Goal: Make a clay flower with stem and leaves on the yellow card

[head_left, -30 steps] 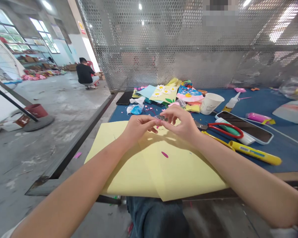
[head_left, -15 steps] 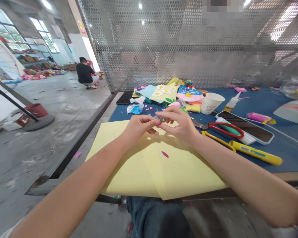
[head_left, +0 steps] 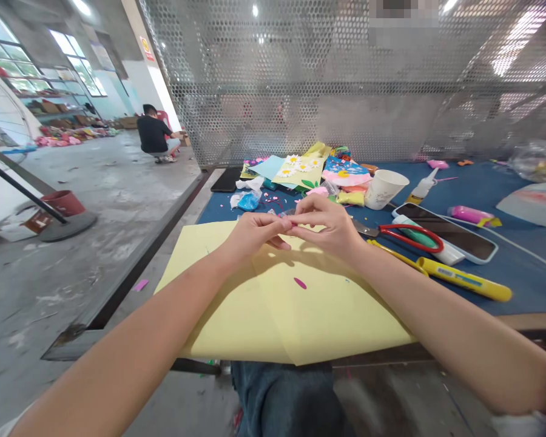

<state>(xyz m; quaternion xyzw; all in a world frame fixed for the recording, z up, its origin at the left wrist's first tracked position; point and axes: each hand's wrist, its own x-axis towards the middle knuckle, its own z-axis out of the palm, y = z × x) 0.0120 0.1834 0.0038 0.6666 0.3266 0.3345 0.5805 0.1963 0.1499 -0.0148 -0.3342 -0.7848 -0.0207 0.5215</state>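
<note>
Two bare hands, the left hand [head_left: 255,233] and the right hand [head_left: 325,227], meet at the fingertips, clenched on a tiny pinkish piece [head_left: 292,223] — too small to make out further — just above a yellow card sheet [head_left: 273,321]. A magenta petal-shaped scrap [head_left: 300,283] lies on that sheet below the grip. Just right of the right hand, red-handled scissors [head_left: 412,238], a phone in a pale case [head_left: 446,240] and a yellow marker [head_left: 464,279] rest on a blue mat [head_left: 523,291]. Ahead stand a paper cup [head_left: 384,188] and a daisy-decorated craft card [head_left: 295,170]; far left, a person [head_left: 153,136] crouches on the concrete floor.
</note>
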